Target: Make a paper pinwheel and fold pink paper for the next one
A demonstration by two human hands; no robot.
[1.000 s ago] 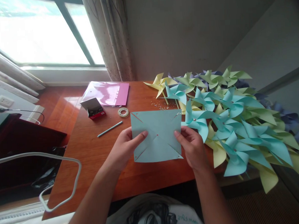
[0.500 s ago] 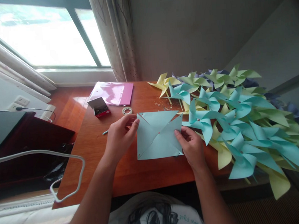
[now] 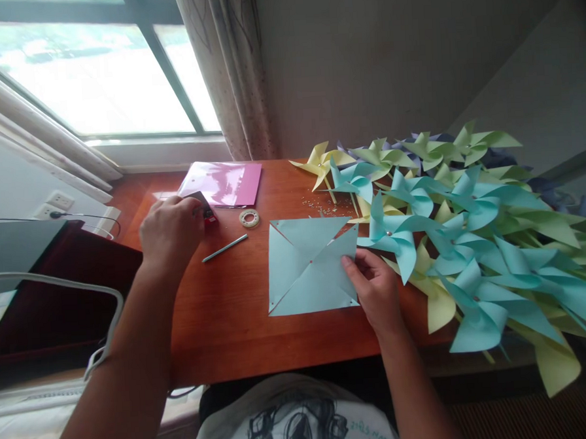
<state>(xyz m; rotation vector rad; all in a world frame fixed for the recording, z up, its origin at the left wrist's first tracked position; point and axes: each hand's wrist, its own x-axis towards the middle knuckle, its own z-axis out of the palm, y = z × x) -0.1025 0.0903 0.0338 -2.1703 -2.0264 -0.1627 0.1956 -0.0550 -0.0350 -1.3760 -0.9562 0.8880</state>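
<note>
Pale blue paper is forming the square sheet, smooth and matte; slits are running in from its corners towards a red dot at the middle, and small dark marks are showing near the corners; it is sitting above the middle of the worktop. The right hand is pinching the sheet's right side, thumb lying on top and fingers going beneath, its grip closing firmly on the paper; the left hand is reaching over the red box near the worktop's far left corner, fingers curling down and hiding much of it, so I cannot tell whether that grip is having hold of anything. Glossy pink folder is lying along the far edge; the ring-shaped tape roll and the thin blue stick are resting between box and sheet; tiny shiny bits are scattering beyond the sheet; curled paper pinwheels, blue, green, yellow and purple, are overlapping and crowding the right end, just beside the right hand.
</note>
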